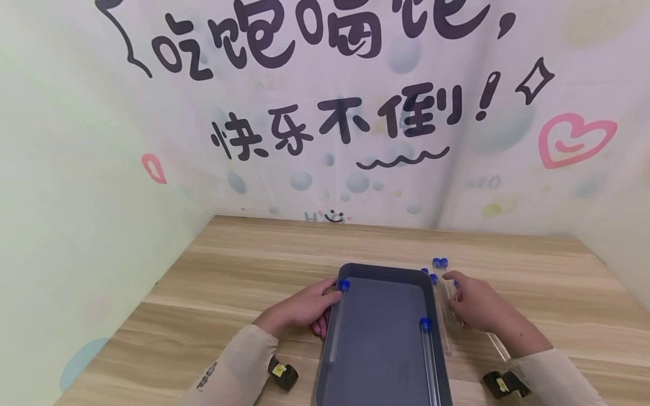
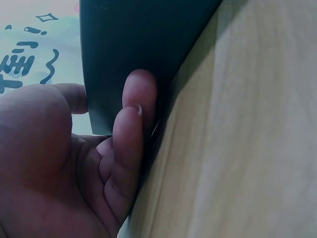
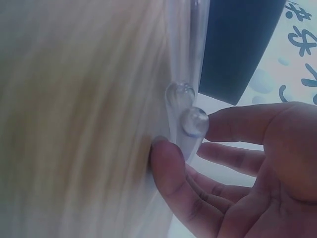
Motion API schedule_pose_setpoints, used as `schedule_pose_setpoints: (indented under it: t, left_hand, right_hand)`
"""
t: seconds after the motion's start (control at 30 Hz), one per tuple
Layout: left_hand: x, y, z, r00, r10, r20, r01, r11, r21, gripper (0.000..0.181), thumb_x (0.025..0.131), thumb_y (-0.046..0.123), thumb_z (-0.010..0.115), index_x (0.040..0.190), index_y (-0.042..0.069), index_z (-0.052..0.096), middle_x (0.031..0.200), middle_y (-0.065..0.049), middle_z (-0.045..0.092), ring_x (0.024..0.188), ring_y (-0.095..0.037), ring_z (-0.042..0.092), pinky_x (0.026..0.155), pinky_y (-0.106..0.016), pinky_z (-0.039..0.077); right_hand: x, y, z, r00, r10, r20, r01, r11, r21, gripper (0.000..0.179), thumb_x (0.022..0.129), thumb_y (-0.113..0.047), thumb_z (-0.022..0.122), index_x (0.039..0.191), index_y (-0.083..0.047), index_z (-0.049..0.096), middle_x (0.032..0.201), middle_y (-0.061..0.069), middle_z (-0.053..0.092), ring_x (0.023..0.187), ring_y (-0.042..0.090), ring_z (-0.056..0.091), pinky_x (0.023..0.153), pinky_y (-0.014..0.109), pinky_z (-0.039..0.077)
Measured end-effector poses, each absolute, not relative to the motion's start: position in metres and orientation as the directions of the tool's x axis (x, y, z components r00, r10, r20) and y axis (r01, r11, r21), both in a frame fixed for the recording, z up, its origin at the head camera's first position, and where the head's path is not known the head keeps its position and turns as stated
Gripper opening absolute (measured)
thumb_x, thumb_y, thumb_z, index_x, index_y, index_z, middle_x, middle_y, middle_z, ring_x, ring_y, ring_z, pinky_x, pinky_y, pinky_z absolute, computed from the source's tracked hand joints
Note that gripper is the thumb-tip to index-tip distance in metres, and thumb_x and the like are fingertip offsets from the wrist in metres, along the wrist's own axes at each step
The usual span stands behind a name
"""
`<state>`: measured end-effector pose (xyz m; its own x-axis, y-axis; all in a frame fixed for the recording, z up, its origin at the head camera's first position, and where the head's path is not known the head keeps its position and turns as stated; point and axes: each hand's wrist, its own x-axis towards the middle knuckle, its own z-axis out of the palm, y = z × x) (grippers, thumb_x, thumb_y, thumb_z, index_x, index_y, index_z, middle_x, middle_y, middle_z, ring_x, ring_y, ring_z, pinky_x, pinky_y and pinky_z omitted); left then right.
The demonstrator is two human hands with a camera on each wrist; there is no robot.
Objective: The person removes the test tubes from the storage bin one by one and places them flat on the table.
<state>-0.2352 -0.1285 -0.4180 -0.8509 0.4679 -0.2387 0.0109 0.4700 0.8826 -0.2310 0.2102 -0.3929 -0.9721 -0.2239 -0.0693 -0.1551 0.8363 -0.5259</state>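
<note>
At the left rim of a grey tray (image 1: pixel 391 332), my left hand (image 1: pixel 310 304) holds on, thumb at the rim and the other fingers against the outer wall. Inside the tray lie two clear test tubes with blue caps, a left tube (image 1: pixel 336 330) and a right tube (image 1: pixel 430 361). Beside the tray's right side, my right hand (image 1: pixel 479 304) reaches over several capped test tubes (image 1: pixel 447 335) on the table. In the right wrist view, rounded tube ends (image 3: pixel 194 122) appear right at the thumb tip, between the thumb and bent fingers.
The wooden table (image 1: pixel 244 265) ends at a printed curtain (image 1: pixel 325 186) with black lettering. Another clear tube (image 1: pixel 497 345) lies partly under the right wrist. Two blue caps (image 1: pixel 440 263) show just beyond the right hand.
</note>
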Motion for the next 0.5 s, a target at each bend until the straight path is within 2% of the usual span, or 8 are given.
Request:
schedule_pose_setpoints:
  t: [0.5]
  left_hand:
    - [-0.2346,-0.1289,-0.4180,-0.854,0.456,-0.249,-0.001,0.477,0.879,0.048,0.097,0.039,0.038,0.143,0.027,0.029,0.050,-0.012,0.056,0.041,-0.022,0.058,0.041,-0.034,0.050]
  right_hand:
    - [-0.2314,0.2095,-0.3932,-0.974,-0.210,-0.083,-0.136,0.838,-0.528,0.056,0.080,-0.002,0.054,0.133,0.001,0.038,0.058,0.003,0.052,0.043,0.014,0.052,0.040,0.027,0.045]
